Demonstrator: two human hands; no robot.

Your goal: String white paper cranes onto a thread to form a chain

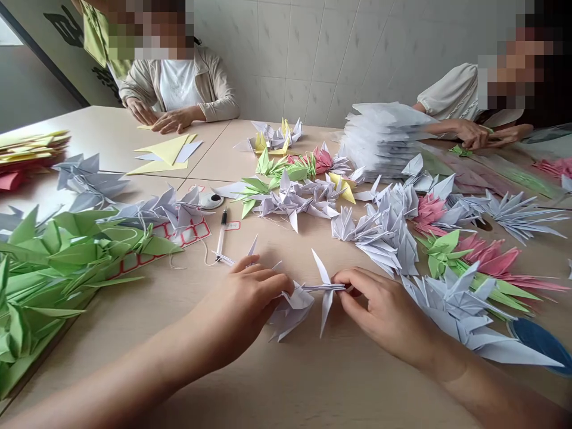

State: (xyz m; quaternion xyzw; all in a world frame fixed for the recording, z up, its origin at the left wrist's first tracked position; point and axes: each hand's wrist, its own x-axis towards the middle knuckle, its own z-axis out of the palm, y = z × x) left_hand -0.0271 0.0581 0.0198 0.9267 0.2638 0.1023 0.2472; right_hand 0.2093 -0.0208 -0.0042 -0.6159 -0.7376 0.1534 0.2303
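Note:
Low over the near table, my left hand (257, 298) is closed around a short row of white paper cranes (292, 307); part of the row is hidden behind the fingers. My right hand (382, 307) pinches the end of one more white paper crane (328, 289), whose two wings point up and down. Its other end meets the row at my left hand. Beyond my left hand lie a pen (221, 235) and a thin white string (206, 255). Whether a needle or thread runs through the cranes I cannot make out.
Green folded cranes (67, 250) pile up at the left, white ones (379, 226) at the right. A stack of white mesh sheets (384, 143) stands behind. Yellow paper (165, 152) lies at the far left. Two people work across the table (214, 155); a blue round lid-like thing (543, 345) is right.

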